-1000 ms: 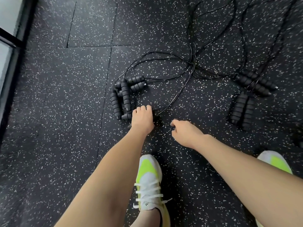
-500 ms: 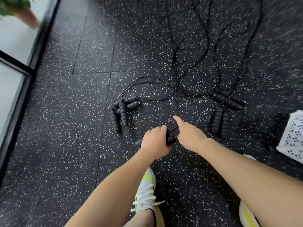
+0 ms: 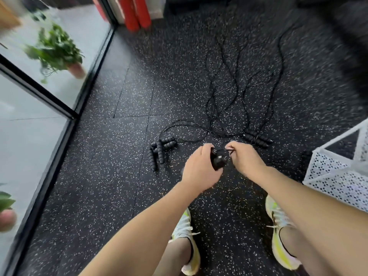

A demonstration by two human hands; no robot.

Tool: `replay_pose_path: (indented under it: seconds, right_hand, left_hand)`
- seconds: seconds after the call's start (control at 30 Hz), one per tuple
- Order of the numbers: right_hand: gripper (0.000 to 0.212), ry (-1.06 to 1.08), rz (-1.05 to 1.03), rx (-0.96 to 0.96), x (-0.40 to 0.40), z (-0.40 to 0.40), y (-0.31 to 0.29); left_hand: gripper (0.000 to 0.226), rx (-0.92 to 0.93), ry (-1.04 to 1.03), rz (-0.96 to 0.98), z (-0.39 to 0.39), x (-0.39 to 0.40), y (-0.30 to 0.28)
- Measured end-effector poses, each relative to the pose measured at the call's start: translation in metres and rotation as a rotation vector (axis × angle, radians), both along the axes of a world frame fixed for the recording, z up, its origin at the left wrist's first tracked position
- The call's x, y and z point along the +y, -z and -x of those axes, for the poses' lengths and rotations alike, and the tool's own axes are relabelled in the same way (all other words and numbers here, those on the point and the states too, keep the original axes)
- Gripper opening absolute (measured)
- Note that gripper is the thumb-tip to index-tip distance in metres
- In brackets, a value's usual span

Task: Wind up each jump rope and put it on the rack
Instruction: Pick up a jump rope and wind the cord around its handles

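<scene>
My left hand (image 3: 200,168) grips the black ribbed handles of one jump rope (image 3: 218,159), lifted off the floor. Just to the right of those handles, my right hand (image 3: 246,158) pinches the thin black cord. A cluster of several black handles (image 3: 159,151) lies on the speckled floor to the left of my hands. Another pair of handles (image 3: 257,139) lies just beyond my right hand. Their thin black cords (image 3: 225,96) trail away across the floor in tangled loops. A white perforated metal rack (image 3: 338,172) stands at the right edge.
A glass wall with a black frame (image 3: 59,124) runs along the left, with potted plants (image 3: 57,50) behind it. Red cylinders (image 3: 137,12) stand at the far end. My two white and yellow shoes (image 3: 189,242) are below my arms.
My left hand lifted the gripped handles off the floor. My right hand went from pointing with a stretched finger to pinching the cord. The view rose and widened, bringing the rack and plants in.
</scene>
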State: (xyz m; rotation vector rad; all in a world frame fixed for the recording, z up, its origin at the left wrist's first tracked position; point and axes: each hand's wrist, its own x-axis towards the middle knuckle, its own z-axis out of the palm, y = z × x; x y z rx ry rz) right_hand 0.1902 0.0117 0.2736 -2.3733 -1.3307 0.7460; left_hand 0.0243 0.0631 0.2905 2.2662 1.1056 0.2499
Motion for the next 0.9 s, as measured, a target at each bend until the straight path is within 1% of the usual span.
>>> replay_pose_path:
  seconds: [0.1, 0.17, 0.23, 0.33, 0.4, 0.47, 0.5, 0.53, 0.57, 0.63, 0.67, 0.7, 0.77, 0.83, 0.9]
  right_hand:
    - [0.018, 0.058, -0.121, 0.016, -0.013, 0.005, -0.038]
    - [0.017, 0.102, -0.187, -0.003, -0.023, 0.007, -0.063]
    - [0.025, 0.151, -0.247, 0.023, -0.036, 0.010, -0.090]
    - [0.042, 0.166, -0.320, 0.036, -0.059, 0.023, -0.123]
    - [0.045, 0.186, -0.355, 0.066, -0.070, 0.029, -0.132]
    - [0.037, 0.173, -0.388, 0.027, -0.078, 0.025, -0.133]
    - [0.027, 0.160, -0.393, -0.001, -0.080, 0.021, -0.131]
    - [0.015, 0.157, -0.416, 0.027, -0.081, 0.015, -0.132]
    - [0.005, 0.154, -0.452, 0.108, -0.081, 0.010, -0.134]
    - [0.010, 0.142, -0.494, 0.332, -0.080, 0.002, -0.144]
    - [0.009, 0.107, -0.483, 0.396, -0.079, -0.002, -0.149]
    - [0.011, 0.060, -0.460, 0.420, -0.076, -0.006, -0.152]
    - [0.029, -0.006, -0.415, 0.417, -0.071, -0.012, -0.151]
    - [0.045, 0.031, -0.420, 0.384, -0.064, -0.014, -0.148]
    - [0.049, 0.089, -0.427, 0.356, -0.057, -0.018, -0.146]
  left_hand:
    - [0.054, -0.077, -0.130, 0.102, -0.009, -0.012, -0.036]
    - [0.056, -0.117, -0.208, 0.150, -0.015, -0.020, -0.057]
    - [0.055, -0.159, -0.291, 0.197, -0.022, -0.028, -0.076]
    - [0.046, -0.265, -0.417, 0.246, -0.033, -0.041, -0.105]
    - [0.038, -0.307, -0.460, 0.286, -0.039, -0.049, -0.119]
    - [0.036, -0.251, -0.415, 0.289, -0.040, -0.056, -0.124]
    - [0.037, -0.209, -0.383, 0.285, -0.041, -0.058, -0.123]
    - [0.038, -0.179, -0.358, 0.276, -0.042, -0.059, -0.123]
    - [0.040, -0.162, -0.338, 0.265, -0.044, -0.058, -0.122]
    - [0.040, -0.144, -0.290, 0.201, -0.049, -0.055, -0.124]
    - [0.036, -0.129, -0.252, 0.135, -0.052, -0.052, -0.126]
    - [0.031, -0.106, -0.202, 0.050, -0.054, -0.049, -0.126]
    - [0.026, -0.058, -0.116, -0.117, -0.058, -0.044, -0.124]
    - [0.029, -0.010, -0.079, -0.229, -0.061, -0.038, -0.122]
    - [0.034, 0.024, -0.042, -0.298, -0.065, -0.034, -0.121]
